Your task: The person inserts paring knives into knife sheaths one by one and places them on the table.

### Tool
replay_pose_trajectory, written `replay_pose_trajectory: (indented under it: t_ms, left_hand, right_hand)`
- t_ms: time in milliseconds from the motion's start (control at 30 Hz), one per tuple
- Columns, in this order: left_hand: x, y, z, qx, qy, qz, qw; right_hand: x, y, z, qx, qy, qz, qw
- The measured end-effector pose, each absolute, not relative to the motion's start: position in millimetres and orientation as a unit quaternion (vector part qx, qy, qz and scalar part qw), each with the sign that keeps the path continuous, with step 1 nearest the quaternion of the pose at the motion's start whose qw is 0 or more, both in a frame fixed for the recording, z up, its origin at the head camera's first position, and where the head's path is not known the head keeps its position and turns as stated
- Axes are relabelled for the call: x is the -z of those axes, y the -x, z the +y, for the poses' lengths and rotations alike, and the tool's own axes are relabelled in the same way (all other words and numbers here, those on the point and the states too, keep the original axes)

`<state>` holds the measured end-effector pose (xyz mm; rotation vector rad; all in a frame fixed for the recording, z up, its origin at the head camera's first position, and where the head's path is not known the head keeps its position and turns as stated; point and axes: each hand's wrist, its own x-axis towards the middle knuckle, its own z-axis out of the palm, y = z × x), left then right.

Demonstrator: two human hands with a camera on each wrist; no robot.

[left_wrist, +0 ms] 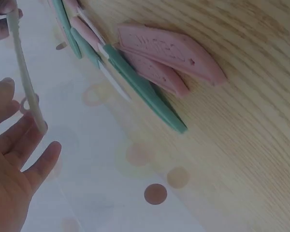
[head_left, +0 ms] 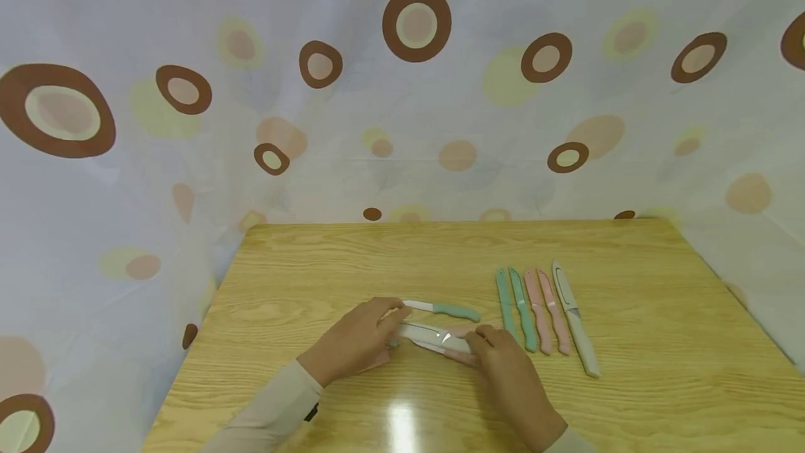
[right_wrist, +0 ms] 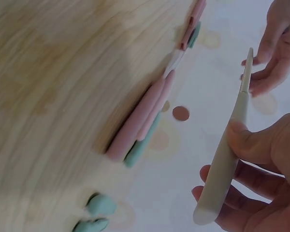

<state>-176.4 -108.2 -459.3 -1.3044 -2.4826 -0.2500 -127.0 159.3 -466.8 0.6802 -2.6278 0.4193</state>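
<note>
At the left of the wooden table, the person's left hand lies low over the surface with its fingers stretched toward the middle; its grip is loose, the fingertips only touching the blade end of a beige knife, and the left wrist view shows those fingers nearly straight against the thin white blade. The beige knife runs across between both hands, just above the table near its front edge. Just behind it, a green-handled knife lies flat on the table with its white blade pointing left. Under the beige knife, something pink shows on the table, most likely the two pink sheaths seen in the left wrist view. The right hand holds the beige knife's handle end, its grip closed around it with the thumb pressed on the handle's side and the fingers curled beneath. Farther right, well apart from the hands' work, a row of sheathed knives lies side by side: two green, two pink and one beige at the far right.
</note>
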Motion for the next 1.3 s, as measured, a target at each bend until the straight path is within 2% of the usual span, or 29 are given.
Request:
replay_pose_trajectory:
  t_ms: [300,433,567,667,967,1167,1300]
  left_hand:
    - [465,184,-133,0.038,0.405,-0.9,0.159]
    - [473,182,-143,0.039,0.4,-0.906,0.134]
    - [479,180,-149,0.066,0.395,-0.911,0.102]
    - [482,179,-151,0.08,0.395,-0.91,0.101]
    - [483,177,-147,0.107,0.382,-0.913,0.096]
    - [485,179,-146,0.13,0.383,-0.907,0.117]
    - [488,179,-145,0.152,0.396,-0.897,0.126]
  right_hand:
    - [473,139,223,-0.188,-0.171,-0.951,0.177]
    - [472,148,258,-0.2,-0.12,-0.956,0.176]
    - [474,157,288,-0.213,-0.041,-0.965,0.149]
    - [477,161,305,-0.224,0.017,-0.967,0.118]
    - [488,167,329,-0.241,0.115,-0.963,0.034]
    - [494,172,330,-0.242,0.119,-0.962,0.03]
    - [494,177,330,-0.244,0.123,-0.962,0.0]
